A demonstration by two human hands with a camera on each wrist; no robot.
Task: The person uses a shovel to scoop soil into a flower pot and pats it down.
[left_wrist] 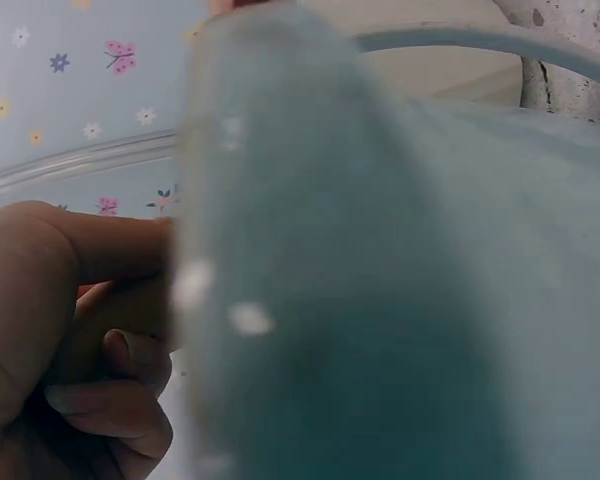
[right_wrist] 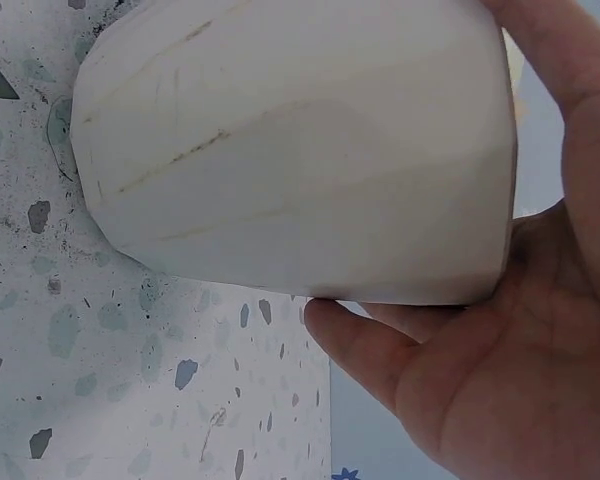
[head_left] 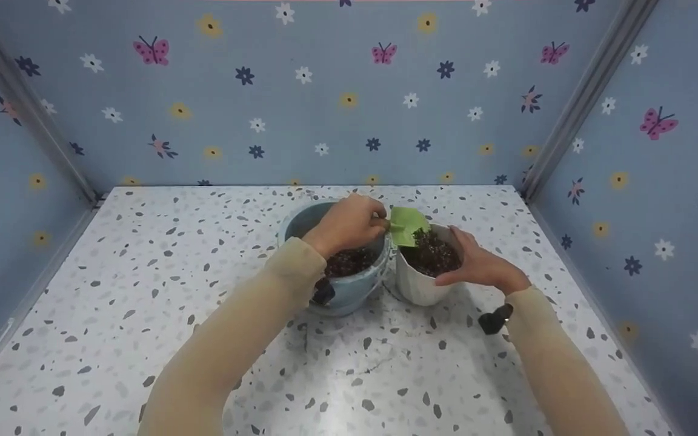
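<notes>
My left hand [head_left: 352, 223] reaches across the top of a light blue pot [head_left: 352, 297] and grips the handle of a small green garden trowel [head_left: 406, 224]. The trowel's blade lies over the left rim of a white pot [head_left: 420, 290], against dark soil [head_left: 437, 253] there. Around the right side of that white pot, my right hand [head_left: 488, 267] holds it with thumb and fingers spread apart. In the right wrist view, the fingers curve along the pot's wall [right_wrist: 300, 170]. More dark soil [head_left: 349, 261] is inside the blue pot. Its blurred wall [left_wrist: 330, 260] hides the trowel in the left wrist view.
Both pots stand side by side on a white speckled tabletop [head_left: 143, 290]. Blue panels with flowers and butterflies [head_left: 325, 60] enclose the back, left and right [head_left: 658, 212]. Dark wrist-worn devices [head_left: 494, 320] hang below both wrists.
</notes>
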